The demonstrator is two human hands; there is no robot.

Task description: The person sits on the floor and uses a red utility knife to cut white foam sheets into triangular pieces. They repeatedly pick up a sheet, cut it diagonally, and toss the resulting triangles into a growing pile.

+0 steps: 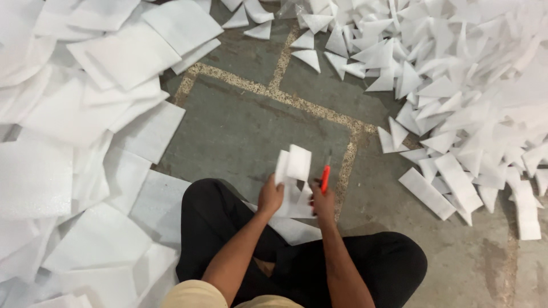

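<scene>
Above the person's crossed legs [297,256] in black trousers, the left hand [270,197] is closed around the lower edge of a folded white foam piece [294,174], lifting it clear of the lap so both faces can be reached. The right hand [323,204], just right of that foam piece, is wrapped around a red-handled cutter [325,175] that points up alongside the foam's edge, apparently placed to slice it; whether the blade touches the foam cannot be made out. Well to the left of the foam piece lies a heap of large square foam sheets [74,114]; well to its right and above, a pile of small foam triangles [456,74] and a few strips [427,193], suggesting stock on one side and cut pieces on the other. The fingers are largely hidden behind the foam, and both heaps run off the frame.
</scene>
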